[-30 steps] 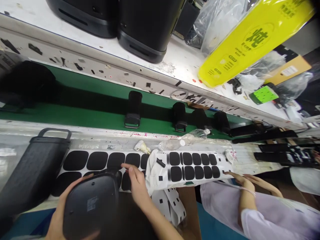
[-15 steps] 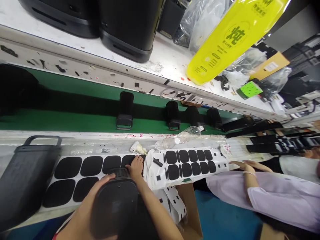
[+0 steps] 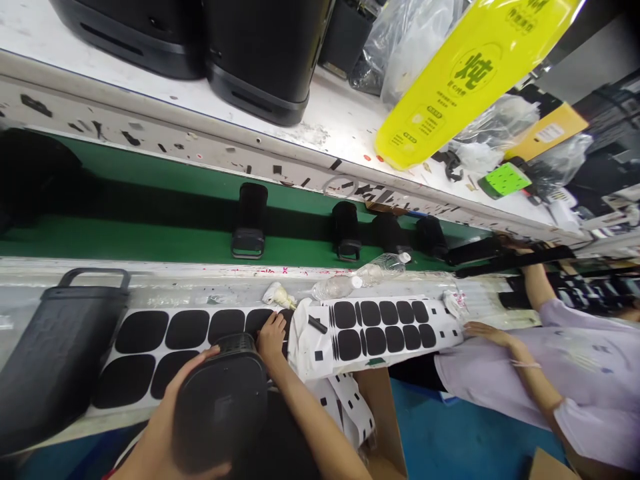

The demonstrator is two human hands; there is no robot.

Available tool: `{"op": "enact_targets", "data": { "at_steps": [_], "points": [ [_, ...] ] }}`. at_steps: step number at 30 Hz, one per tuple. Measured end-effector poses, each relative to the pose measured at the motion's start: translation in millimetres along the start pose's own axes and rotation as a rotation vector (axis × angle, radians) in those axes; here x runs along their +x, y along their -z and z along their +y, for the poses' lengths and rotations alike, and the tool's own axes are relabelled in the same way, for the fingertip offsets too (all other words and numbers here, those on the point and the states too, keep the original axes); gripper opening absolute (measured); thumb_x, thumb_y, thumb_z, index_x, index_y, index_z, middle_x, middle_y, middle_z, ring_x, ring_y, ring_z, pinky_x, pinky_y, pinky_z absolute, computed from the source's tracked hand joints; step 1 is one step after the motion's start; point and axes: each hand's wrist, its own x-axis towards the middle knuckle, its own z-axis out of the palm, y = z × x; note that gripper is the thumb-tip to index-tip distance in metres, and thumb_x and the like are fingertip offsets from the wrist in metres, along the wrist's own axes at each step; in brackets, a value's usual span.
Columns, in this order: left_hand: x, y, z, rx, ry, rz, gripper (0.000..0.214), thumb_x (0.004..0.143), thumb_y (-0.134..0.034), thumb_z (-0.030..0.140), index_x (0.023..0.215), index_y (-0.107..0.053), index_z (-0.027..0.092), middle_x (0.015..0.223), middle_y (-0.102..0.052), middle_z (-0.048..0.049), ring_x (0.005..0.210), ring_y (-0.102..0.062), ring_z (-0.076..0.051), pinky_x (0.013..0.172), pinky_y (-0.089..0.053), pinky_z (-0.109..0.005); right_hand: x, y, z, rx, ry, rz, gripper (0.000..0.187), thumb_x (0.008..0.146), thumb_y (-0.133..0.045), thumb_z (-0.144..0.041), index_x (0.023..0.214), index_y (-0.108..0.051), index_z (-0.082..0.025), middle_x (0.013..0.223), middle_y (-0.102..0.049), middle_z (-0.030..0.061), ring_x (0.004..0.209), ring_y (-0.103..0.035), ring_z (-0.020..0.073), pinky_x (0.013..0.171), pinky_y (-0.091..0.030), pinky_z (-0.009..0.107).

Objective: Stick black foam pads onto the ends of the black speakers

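Note:
My left hand (image 3: 187,380) is wrapped over the left side of a black plastic housing (image 3: 220,407) held in front of me at the bench edge. My right hand (image 3: 271,337) rests with bent fingers on a white sheet of large black rounded pads (image 3: 165,347), at the sheet's right end just beyond the housing. Whether its fingertips pinch a pad is hidden. A second sheet of smaller black pads (image 3: 380,330) lies to the right.
A black handled housing (image 3: 55,360) lies at the left. Black units (image 3: 250,220) ride the green conveyor (image 3: 150,243). Plastic bottles (image 3: 350,280) lie on the bench. A co-worker in a pale sleeve (image 3: 575,373) works at the right. Large black casings (image 3: 260,53) and a yellow bag (image 3: 465,73) sit behind.
The housing shifted right and nearer the pad sheet. My right hand moved up onto the sheet's right end. The co-worker raised one arm toward the conveyor.

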Motion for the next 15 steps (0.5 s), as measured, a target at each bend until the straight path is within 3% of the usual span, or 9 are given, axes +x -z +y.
{"op": "enact_targets", "data": {
  "at_steps": [9, 15],
  "points": [
    [0.2, -1.2, 0.6, 0.002, 0.025, 0.001, 0.102, 0.066, -0.078, 0.056, 0.150, -0.027, 0.029, 0.150, -0.047, -0.0178, 0.137, -0.049, -0.044, 0.109, -0.046, -0.065, 8.1, 12.9, 17.0, 0.045, 0.085, 0.045, 0.028, 0.097, -0.064, -0.032, 0.118, -0.063, -0.014, 0.122, -0.063, 0.0095, 0.111, -0.063, 0.0239, 0.096, -0.054, 0.046],
    [-0.3, -0.8, -1.0, 0.002, 0.038, -0.006, 0.104, 0.064, -0.079, 0.059, 0.150, -0.027, 0.031, 0.151, -0.047, -0.0165, 0.138, -0.048, -0.044, 0.112, -0.045, -0.063, 16.6, 21.8, 26.6, 0.192, 0.105, -0.018, 0.026, 0.098, -0.063, -0.033, 0.115, -0.064, -0.014, 0.116, -0.066, 0.0078, 0.104, -0.065, 0.0217, 0.092, -0.056, 0.044]
  ]
}}
